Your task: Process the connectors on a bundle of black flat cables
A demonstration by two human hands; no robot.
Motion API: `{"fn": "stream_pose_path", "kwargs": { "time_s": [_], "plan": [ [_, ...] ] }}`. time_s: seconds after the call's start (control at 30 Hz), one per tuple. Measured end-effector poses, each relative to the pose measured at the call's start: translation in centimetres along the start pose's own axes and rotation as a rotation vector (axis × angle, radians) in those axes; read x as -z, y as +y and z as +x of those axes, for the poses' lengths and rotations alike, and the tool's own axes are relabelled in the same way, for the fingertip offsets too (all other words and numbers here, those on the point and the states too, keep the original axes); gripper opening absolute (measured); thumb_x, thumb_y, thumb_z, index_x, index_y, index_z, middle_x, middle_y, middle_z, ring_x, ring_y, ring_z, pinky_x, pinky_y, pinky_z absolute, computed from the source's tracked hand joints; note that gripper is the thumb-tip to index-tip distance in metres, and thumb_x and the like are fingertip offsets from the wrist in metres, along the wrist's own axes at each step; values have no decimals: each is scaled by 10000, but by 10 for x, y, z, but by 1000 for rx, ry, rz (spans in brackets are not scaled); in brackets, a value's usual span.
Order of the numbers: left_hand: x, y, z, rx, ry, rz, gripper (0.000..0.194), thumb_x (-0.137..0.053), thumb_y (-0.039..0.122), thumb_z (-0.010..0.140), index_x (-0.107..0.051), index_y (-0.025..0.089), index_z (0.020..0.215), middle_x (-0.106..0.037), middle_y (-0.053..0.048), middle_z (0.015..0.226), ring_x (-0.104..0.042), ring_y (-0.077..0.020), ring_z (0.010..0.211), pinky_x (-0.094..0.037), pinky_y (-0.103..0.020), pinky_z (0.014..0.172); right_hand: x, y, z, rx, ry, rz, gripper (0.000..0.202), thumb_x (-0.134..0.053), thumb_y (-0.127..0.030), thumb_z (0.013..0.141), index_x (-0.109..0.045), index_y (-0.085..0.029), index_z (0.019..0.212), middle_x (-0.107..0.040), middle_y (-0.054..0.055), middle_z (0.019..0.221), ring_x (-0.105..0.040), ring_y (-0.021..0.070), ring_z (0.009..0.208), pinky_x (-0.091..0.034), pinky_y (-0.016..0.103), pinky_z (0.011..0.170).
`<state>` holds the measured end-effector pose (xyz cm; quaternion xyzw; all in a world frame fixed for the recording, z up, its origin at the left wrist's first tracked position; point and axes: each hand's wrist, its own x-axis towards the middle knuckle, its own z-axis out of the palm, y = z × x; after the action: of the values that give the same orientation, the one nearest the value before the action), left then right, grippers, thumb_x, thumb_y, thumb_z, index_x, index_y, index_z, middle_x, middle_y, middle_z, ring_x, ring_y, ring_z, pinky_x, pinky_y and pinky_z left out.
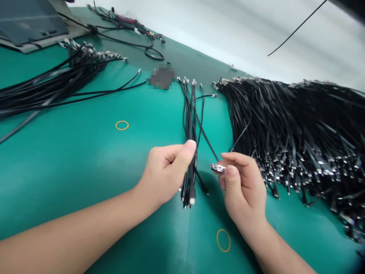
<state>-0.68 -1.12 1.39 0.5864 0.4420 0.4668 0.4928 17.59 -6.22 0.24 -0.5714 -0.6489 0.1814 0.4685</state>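
Black cable bundle tight in left hand, silver connector in pinch of right hand

A big grey boxy thing sits far left on the green worktop, near a messy tangle of wires, and a thin black line slants across the white wall

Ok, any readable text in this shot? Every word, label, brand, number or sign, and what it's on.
None legible.
Silver metal connector in the right hand: any marking is too small and blurred to read.
Bundle of thin black cables in the left hand: no readable print.
Large heap of black cables with silver ends: too small to read.
Dark pixelated patch: obscured, can't tell.
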Motion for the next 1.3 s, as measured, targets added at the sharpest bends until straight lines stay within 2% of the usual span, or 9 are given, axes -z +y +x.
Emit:
{"fn": "stream_pose_path", "kwargs": {
  "time_s": [0.17,0.37,0.53,0.6,0.73,0.83,0.93,1.07,1.3],
  "plan": [
    [1,-4,8,115,205,-82,381,-463,441,988,-549,204,702,-434,47,585,-400,-126,551,-311,-276,523,1,5,1,-92,-1,7,248,-486,-375,1030,-618,-200,915,-529,-27,631,-504,104,517,-383,221,462],
    [-3,-9,14,73,254,-23,229,-497,352,958,-627,201,844,-588,14,839,-542,-143,786,-438,-253,724,-6,0,7,-94,-33,159,179,-627,-351,944,-576,-205,1033,-552,-24,731,-520,110,587,-429,224,513],
    [-6,-25,16,-70,230,166,232,-459,352,971,-604,188,1049,-605,-69,1095,-598,-186,995,-498,-293,834,-2,-10,6,201,-31,-96,117,-638,-246,926,-586,-211,1025,-549,-13,785,-535,138,689,-448,278,638],
    [-8,-29,13,-125,174,410,343,-440,356,965,-555,159,1221,-571,-129,1238,-575,-228,1124,-501,-350,931,11,-28,7,335,-5,-156,87,-623,-263,938,-615,-207,1004,-552,11,854,-528,151,737,-434,291,654],
    [-12,-30,6,-147,94,824,816,-608,554,823,-409,85,1461,-453,-224,1476,-376,-404,1382,-330,-538,1138,54,-83,-6,358,107,-145,160,-546,-318,991,-649,-216,1058,-537,59,1018,-541,179,865,-433,306,689],
    [-13,-28,4,-138,6,1039,899,-597,528,810,-331,51,1523,-405,-258,1545,-322,-436,1441,-255,-553,1177,86,-104,-33,449,159,-242,236,-536,-379,1002,-660,-213,1115,-536,80,1066,-545,208,957,-447,330,748],
    [-8,-25,4,-164,-69,1086,797,-515,368,857,-289,48,1551,-407,-255,1553,-294,-439,1466,-211,-572,1185,106,-88,-62,457,60,-374,219,-539,-381,1005,-654,-213,1086,-586,74,1028,-556,216,950,-461,349,781],
    [1,-17,3,-204,-151,1108,717,-418,249,884,-269,91,1567,-524,-198,1484,-401,-373,1423,-302,-492,1149,113,-36,-99,254,-154,-515,176,-475,-294,1032,-615,-195,1075,-630,78,1010,-567,224,951,-486,387,836],
    [13,2,-15,-127,41,1170,636,-411,398,914,-423,-1,1410,-619,-316,1191,-580,-487,1132,-454,-575,882,113,6,-144,156,-127,-652,164,-538,-170,972,-657,-214,1075,-644,92,1098,-588,275,1050,-509,452,877]
  ]
}}
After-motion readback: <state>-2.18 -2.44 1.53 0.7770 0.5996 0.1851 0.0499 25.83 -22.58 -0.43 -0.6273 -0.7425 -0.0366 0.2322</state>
